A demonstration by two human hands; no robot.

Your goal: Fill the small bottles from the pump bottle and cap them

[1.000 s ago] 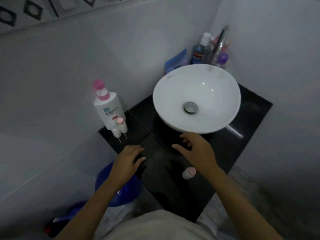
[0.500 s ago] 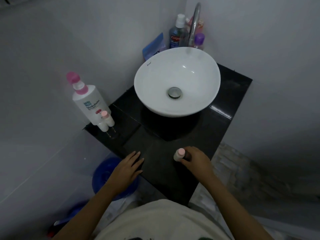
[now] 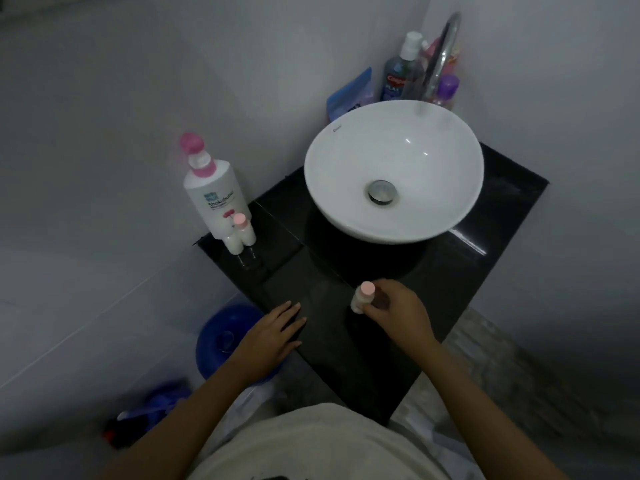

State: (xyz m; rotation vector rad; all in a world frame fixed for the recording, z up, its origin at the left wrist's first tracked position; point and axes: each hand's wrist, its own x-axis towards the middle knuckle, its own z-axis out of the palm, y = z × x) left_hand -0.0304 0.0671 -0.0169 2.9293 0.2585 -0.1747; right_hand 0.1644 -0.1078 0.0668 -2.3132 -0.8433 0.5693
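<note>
Your right hand (image 3: 398, 311) had a small capped bottle (image 3: 361, 298) in its grip, near the surface's (image 3: 502, 258) front edge; your left hand (image 3: 277, 332) lay flat, empty. Steadying the body with the left while uncapping looked wise, the pump bottle (image 3: 213, 199) standing well apart.

occluded: lower side of small bottle (image 3: 360, 299) behind right hand (image 3: 398, 311) fingers | second small bottle's (image 3: 232, 242) cap hidden by capped one (image 3: 245, 228) | blurred: blue clutter on floor (image 3: 162, 403) | cut off: forearms at bottom edge
</note>
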